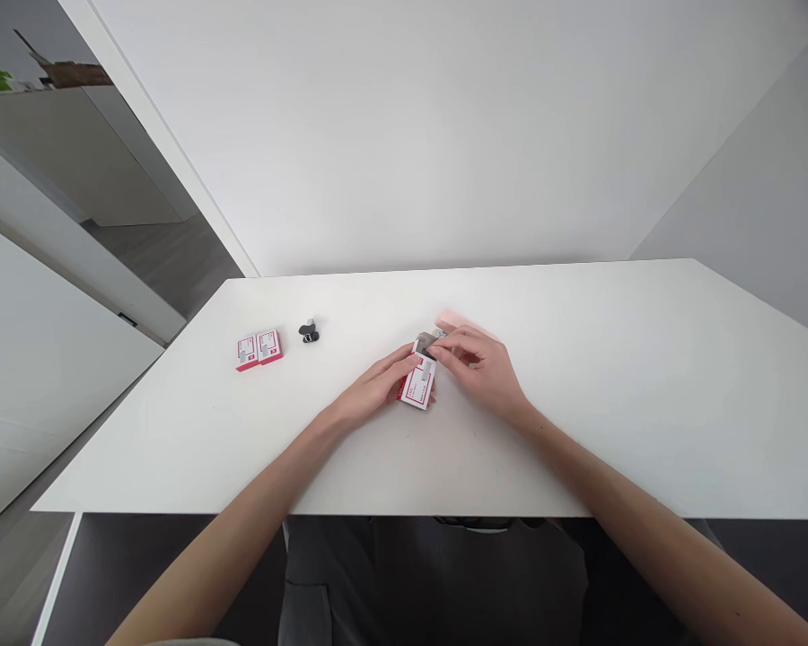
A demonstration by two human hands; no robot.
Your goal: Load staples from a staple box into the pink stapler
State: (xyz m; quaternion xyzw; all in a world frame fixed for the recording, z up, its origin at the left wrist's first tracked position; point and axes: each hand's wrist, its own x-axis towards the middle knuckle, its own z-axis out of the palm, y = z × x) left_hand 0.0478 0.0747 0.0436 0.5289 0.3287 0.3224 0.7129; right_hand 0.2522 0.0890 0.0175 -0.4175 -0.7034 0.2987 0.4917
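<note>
My left hand (377, 388) is wrapped round a small white-and-red cardboard box (418, 384), held tilted just above the table. A small dark grey piece (425, 343) shows at the box's upper end. The fingertips of my right hand (475, 363) are pinched together on this piece; its exact kind is too small to make out. Just behind my right hand lies a flat pale pink thing (452, 318), partly hidden by the fingers.
Two similar white-and-red boxes (259, 349) lie side by side at the left of the white table (646, 377). Between them and my hands sits a little cluster of black pieces with a silvery end (308, 333). A white wall (410, 144) stands along the table's back edge.
</note>
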